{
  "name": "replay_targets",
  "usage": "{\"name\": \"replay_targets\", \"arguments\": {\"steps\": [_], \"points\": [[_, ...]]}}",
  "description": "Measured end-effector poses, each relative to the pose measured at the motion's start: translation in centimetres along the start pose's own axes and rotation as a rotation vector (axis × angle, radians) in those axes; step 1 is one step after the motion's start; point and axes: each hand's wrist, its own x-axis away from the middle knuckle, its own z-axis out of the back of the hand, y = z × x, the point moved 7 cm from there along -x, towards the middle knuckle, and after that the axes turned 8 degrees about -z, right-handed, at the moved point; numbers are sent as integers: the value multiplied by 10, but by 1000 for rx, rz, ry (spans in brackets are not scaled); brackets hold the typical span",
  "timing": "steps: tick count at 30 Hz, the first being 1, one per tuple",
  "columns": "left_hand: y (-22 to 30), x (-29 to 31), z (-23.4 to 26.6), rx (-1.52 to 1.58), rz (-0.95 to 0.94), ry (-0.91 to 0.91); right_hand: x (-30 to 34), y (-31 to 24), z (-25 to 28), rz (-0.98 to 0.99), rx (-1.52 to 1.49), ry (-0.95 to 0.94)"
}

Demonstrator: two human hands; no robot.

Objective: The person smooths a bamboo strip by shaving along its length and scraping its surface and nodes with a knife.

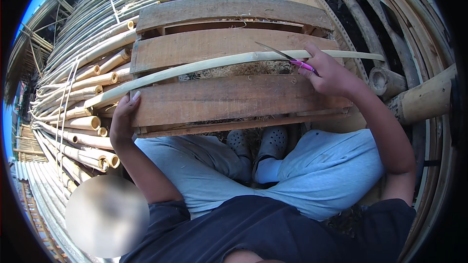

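A long pale bamboo strip [219,61] lies bowed across a slatted wooden crate [234,95], its left end reaching past the crate over stacked poles. My left hand [124,117] is closed at the crate's left corner, thumb up against the strip's lower edge; its other fingers are partly hidden. In my right hand [329,73] is a knife [304,65] with a pink and black handle. Its thin blade points left and away from me, crossing the strip right of the middle. That hand sits over the strip, near the crate's right end.
Several cut bamboo poles [95,123] are stacked at the left and run far back. Thick bamboo [424,95] and long curved lengths stand along the right. Fine shavings [229,70] show between the crate's slats. My legs and grey clogs [273,142] are just below the crate.
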Motion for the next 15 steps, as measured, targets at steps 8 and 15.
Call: {"name": "replay_targets", "arguments": {"steps": [8,15], "points": [[18,16,-29,73,79,122,8,6,-9,142,-44,237],[16,2,-25,124,-93,84,2,12,-17,164,-28,275]]}}
